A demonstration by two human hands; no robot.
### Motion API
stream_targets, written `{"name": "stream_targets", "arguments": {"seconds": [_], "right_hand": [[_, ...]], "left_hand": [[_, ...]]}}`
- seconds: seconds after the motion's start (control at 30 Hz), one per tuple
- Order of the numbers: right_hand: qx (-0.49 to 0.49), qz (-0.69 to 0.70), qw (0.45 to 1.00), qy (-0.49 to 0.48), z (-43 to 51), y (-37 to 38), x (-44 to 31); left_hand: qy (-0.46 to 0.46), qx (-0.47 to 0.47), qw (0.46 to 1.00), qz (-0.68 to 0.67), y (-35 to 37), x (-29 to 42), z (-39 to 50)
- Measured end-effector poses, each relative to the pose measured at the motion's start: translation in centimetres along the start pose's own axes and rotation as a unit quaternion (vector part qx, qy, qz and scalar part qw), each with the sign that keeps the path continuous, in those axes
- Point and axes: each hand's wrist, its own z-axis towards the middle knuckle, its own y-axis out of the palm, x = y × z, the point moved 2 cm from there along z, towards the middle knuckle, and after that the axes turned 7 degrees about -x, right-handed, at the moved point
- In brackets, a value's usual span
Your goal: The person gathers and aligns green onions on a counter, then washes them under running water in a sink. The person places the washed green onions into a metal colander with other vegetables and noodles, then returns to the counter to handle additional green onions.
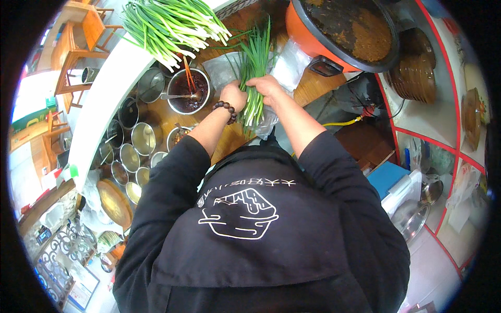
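A bunch of green scallions lies lengthwise between my two hands, its pale ends towards me. My left hand, with a dark bead bracelet at the wrist, closes around the bunch from the left. From the right, my right hand grips the same bunch, thumb across its stalks. Clear plastic sheeting is spread beneath the scallions on the wooden counter. A larger heap of scallions rests on the white ledge at the upper left.
Left of my hands stands a metal pot of dark sauce with chopsticks and a ladle in it. Several metal containers crowd the counter's left side. An orange electric pan stands at the upper right. Stacked brown bowls sit on the right shelf.
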Motion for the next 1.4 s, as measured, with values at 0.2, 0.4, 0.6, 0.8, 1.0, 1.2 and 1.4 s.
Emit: {"name": "stream_targets", "arguments": {"seconds": [0.2,0.4,0.6,0.8,1.0,1.2,1.4], "right_hand": [[-0.066,0.085,0.994,0.014,-0.7,0.2,-0.5],[-0.092,0.129,0.987,0.034,-1.4,0.4,-1.0],[-0.108,0.126,0.985,0.049,-1.1,-0.7,-1.0],[-0.131,0.108,0.982,0.080,-0.9,-1.2,-0.8],[-0.151,0.128,0.977,0.078,-1.1,-0.5,-0.7],[-0.132,0.112,0.983,0.063,-2.2,0.7,-0.8],[-0.077,0.096,0.992,0.019,-2.2,0.7,-0.9]], "left_hand": [[0.040,-0.044,0.996,-0.067,-1.0,2.0,-1.6],[0.102,-0.026,0.992,-0.071,-0.8,2.7,-3.3],[0.111,0.054,0.984,-0.131,-0.7,2.1,-4.5],[-0.106,0.061,0.912,-0.391,-0.1,0.3,-3.4],[-0.016,-0.011,0.979,-0.202,-0.2,0.3,-2.3],[0.037,-0.036,0.998,-0.044,-0.6,2.1,-2.9],[0.066,-0.022,0.997,0.022,-1.9,3.8,-4.2]]}}
